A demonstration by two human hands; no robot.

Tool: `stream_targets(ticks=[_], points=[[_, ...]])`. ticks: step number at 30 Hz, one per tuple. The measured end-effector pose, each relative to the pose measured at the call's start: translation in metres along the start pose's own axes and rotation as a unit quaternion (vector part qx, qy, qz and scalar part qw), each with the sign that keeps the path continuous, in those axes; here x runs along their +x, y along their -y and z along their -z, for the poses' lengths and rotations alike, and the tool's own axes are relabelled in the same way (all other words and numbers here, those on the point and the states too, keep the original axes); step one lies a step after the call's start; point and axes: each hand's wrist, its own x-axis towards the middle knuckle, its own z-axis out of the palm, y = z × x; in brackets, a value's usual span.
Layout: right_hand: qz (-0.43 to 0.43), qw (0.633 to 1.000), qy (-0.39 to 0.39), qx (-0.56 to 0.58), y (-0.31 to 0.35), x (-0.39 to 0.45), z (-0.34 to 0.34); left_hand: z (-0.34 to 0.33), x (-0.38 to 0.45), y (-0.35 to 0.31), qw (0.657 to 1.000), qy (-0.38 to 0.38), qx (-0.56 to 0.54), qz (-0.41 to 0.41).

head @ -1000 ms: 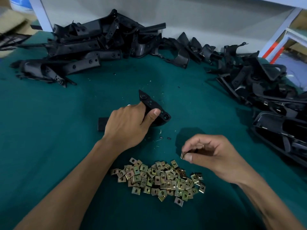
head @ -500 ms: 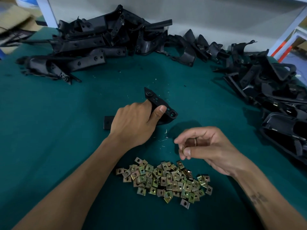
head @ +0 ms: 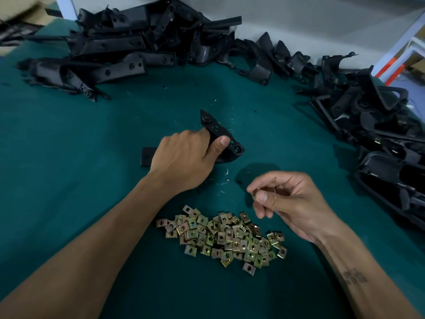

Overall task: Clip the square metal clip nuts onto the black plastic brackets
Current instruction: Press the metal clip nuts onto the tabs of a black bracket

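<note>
On the green cloth in the middle lies a black plastic bracket (head: 220,132), its drilled flange pointing up and right. My left hand (head: 184,157) grips it, thumb pressed on the flange, fingers curled over the body; the bracket's left end (head: 147,156) sticks out past my wrist. Just right of and below the bracket, my right hand (head: 282,199) pinches one square metal clip nut (head: 254,192) between thumb and forefinger, a short gap from the bracket. A heap of several brass-coloured clip nuts (head: 225,236) lies below both hands.
Piles of black brackets line the back left (head: 110,47), the back middle (head: 259,58) and the right side (head: 379,125) of the green table (head: 69,134). Small plastic shavings (head: 226,173) lie between my hands. A grey wall stands behind.
My right hand lifted from the nut heap with one clip nut and moved up toward the bracket. My left hand kept its grip on the bracket.
</note>
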Motion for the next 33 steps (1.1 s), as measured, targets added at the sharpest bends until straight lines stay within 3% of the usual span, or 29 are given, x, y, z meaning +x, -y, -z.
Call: stream_targets(ticks=[21,33], points=[[-0.029,0.997,-0.059,0.046,0.002,-0.014,-0.002,-0.001,0.0,0.002,1.0,0.001,0.013,-0.008],[-0.078,0.992,-0.077,-0.068,0.014,-0.017,-0.012,0.002,0.0,-0.001,1.0,0.018,0.003,0.009]])
